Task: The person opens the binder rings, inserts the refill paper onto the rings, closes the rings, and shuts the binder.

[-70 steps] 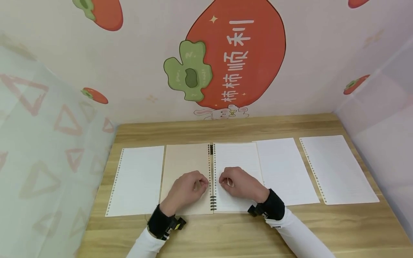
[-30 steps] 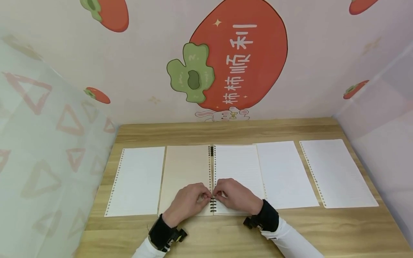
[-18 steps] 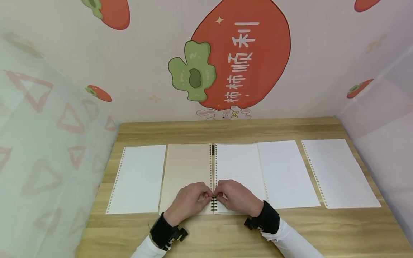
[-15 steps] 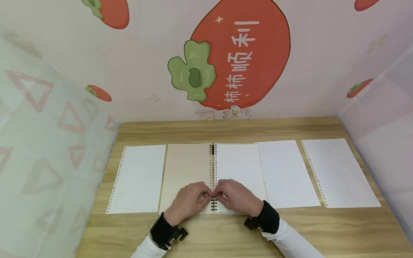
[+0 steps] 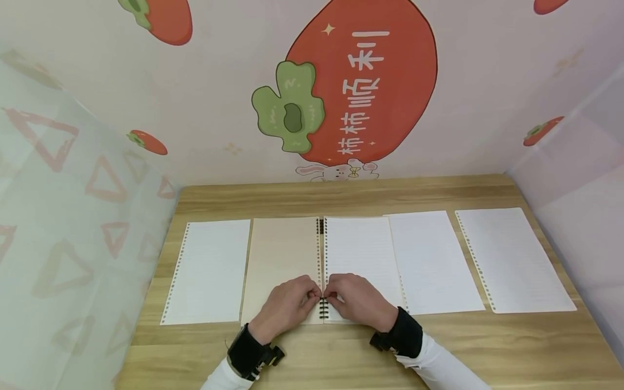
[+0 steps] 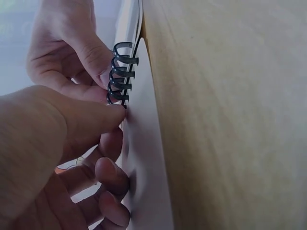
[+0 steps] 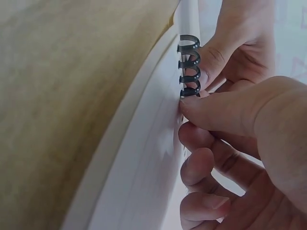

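An open notebook lies on the table, with a tan left side (image 5: 283,246) and a lined white page (image 5: 361,244) on the right. Black binding rings (image 5: 324,310) show closed at its near end, and in the left wrist view several rings (image 6: 122,76) stand in a row. The left hand (image 5: 285,306) pinches the binding from the left, thumb and forefinger at the last visible ring. From the other side the right hand (image 5: 361,300) pinches the same spot, its thumb just below the rings (image 7: 190,72) in the right wrist view. The fingertips nearly meet and hide the ring between them.
A loose punched sheet (image 5: 207,271) lies left of the notebook. To its right are another white sheet (image 5: 434,265), partly against the notebook page, and a punched sheet (image 5: 514,260) farther right. A printed wall (image 5: 209,97) rises behind the wooden table (image 5: 331,357).
Since the earliest frame both hands have moved toward the near end of the binding and closer together, from a small gap apart to nearly touching. Over the last half second they hardly move.
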The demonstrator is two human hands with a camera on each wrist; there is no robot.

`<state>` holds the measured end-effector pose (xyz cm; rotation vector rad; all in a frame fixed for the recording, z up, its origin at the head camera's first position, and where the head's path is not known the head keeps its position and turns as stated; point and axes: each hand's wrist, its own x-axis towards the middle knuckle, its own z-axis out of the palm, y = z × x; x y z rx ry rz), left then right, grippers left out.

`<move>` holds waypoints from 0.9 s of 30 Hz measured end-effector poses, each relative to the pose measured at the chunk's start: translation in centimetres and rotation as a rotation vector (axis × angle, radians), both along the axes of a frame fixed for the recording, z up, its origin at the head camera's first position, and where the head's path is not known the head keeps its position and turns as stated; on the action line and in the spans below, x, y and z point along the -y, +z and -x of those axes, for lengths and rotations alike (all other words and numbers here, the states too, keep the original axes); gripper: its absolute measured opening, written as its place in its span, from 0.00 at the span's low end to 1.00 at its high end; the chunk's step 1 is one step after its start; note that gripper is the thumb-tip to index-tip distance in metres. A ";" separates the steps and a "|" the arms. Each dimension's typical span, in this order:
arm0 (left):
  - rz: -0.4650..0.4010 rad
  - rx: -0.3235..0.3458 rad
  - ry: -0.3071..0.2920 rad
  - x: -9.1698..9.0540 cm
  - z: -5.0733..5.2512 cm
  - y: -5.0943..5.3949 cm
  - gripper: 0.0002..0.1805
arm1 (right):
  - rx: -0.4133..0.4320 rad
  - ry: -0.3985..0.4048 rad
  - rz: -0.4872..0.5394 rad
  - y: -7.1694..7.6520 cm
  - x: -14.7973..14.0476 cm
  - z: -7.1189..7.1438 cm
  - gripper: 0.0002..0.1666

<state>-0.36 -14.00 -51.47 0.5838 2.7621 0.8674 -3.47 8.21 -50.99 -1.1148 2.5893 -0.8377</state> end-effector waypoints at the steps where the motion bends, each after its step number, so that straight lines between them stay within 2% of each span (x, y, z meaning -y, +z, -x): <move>1: -0.001 0.000 -0.002 0.0 0.0 0.0 0.03 | -0.001 -0.004 0.003 0.0 0.0 0.0 0.04; 9: -0.009 -0.005 -0.020 0.0 0.1 -0.1 0.03 | -0.013 -0.017 0.010 -0.2 -0.1 -0.2 0.04; 27: 0.004 -0.083 -0.026 0.0 0.0 -0.4 0.02 | -0.057 -0.025 0.019 -0.4 -0.3 -0.5 0.04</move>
